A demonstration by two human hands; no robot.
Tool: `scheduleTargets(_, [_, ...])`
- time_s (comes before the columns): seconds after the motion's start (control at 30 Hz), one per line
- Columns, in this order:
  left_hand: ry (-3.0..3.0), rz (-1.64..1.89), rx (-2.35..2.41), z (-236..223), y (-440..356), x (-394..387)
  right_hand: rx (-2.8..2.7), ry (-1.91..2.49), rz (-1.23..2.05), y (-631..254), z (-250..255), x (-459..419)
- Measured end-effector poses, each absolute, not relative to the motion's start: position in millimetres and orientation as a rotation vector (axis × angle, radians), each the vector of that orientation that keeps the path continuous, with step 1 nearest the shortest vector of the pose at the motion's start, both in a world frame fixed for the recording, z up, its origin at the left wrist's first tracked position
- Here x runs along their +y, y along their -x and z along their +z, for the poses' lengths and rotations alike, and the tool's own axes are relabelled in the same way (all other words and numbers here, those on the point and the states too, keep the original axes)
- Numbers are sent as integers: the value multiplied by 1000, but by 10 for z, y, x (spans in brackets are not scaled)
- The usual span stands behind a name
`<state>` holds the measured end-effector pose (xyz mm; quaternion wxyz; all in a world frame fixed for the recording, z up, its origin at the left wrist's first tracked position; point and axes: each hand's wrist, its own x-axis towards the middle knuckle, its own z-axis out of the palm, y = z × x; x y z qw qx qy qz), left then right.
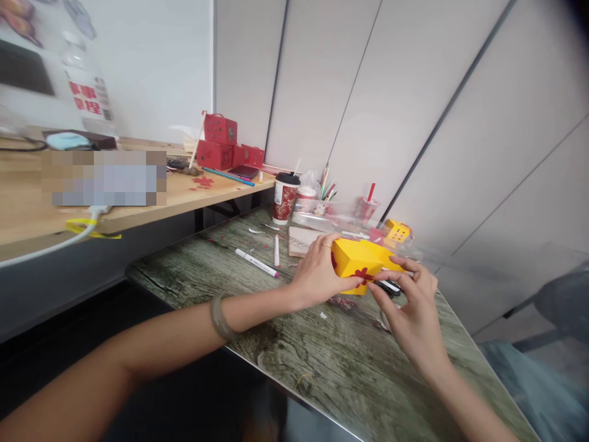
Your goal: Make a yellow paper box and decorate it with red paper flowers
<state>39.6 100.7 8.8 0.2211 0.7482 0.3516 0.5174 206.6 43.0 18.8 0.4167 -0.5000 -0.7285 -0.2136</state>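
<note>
Left wrist wears a greyish bangle (222, 317). Left hand (322, 273) is closed around the left part of a yellow box (347, 265), thumb across its front, fingers behind. Box is raised above the near, dark wood-grain worktop (285, 344), its front bearing a red flower (362, 275). Right hand (407, 294) is partly curled, thumb apart from index finger, fingertips at the box's right end; cannot tell whether it grips the yellow flap there.

Just left of the left hand, on the same worktop: a white marker (256, 263) with pink end, lying slantwise; a second white marker (277, 250) near it. Beyond the hands: a second yellow box (398, 232) with holes. Farther back: a red patterned cup (284, 199) with black lid, upright. On the separate pale worktop (184, 215), at left: red boxes (221, 130), some stacked, beside the panelled wall (322, 80).
</note>
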Motion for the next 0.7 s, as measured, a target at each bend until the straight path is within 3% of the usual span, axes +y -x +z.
scheduleTargets(0.7, [-2061, 1463, 982, 101, -420, 900, -1986, 1084, -738, -2041, 239, 325])
